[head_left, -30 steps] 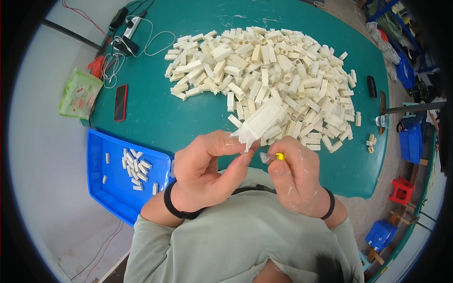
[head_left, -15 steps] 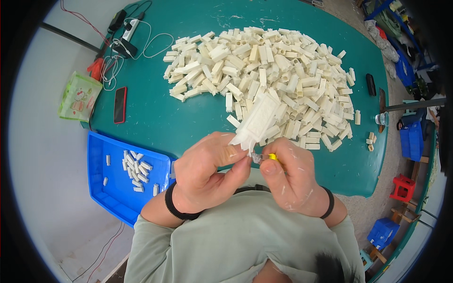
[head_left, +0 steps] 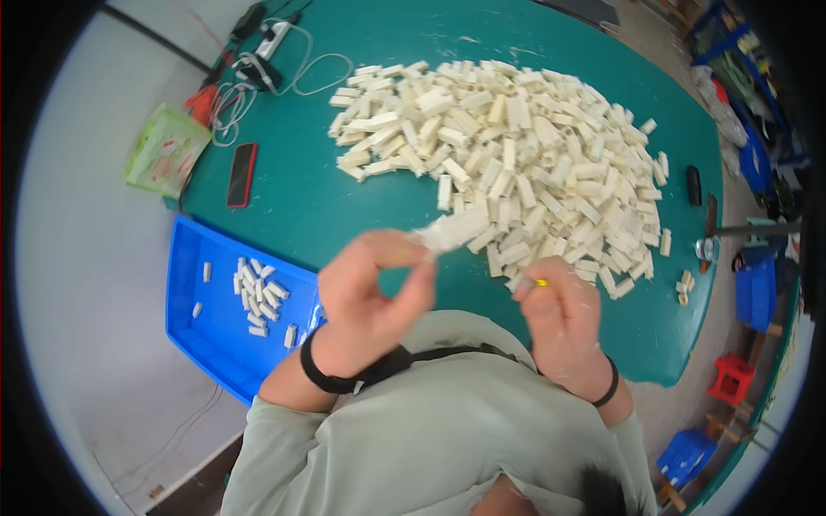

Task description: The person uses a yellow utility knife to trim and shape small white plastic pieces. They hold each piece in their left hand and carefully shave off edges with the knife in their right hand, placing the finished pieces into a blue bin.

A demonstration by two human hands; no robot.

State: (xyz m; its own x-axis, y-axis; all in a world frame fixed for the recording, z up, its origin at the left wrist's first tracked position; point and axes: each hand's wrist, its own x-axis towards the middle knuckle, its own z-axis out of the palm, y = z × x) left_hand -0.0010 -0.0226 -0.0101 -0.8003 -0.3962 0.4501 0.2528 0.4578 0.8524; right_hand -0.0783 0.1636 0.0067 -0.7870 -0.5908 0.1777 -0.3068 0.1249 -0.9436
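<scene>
Between the thumb and index finger of my left hand (head_left: 368, 288) is a white rectangular plastic tube (head_left: 460, 229), ragged at the end near the fingers. It is blurred and overlaps the near edge of a big pile of similar off-white tubes (head_left: 525, 146). My right hand (head_left: 564, 327), apart from the left, is closed around a small yellow-handled knife (head_left: 540, 283); only a bit of yellow shows, the rest is hidden by fingers. White shavings stick to my right hand.
At the left, a blue tray (head_left: 194, 340) holds several small white pieces (head_left: 262, 297). Beyond it on the green table (head_left: 292, 185) lie a red-edged phone (head_left: 242, 175) and a power strip (head_left: 274, 39) with cables. A black case (head_left: 693, 185) sits at the right edge.
My hands have moved apart: the right hand with the knife went right and down, off the tube. The left hand has tilted the tube flatter. The whole view has shifted slightly.
</scene>
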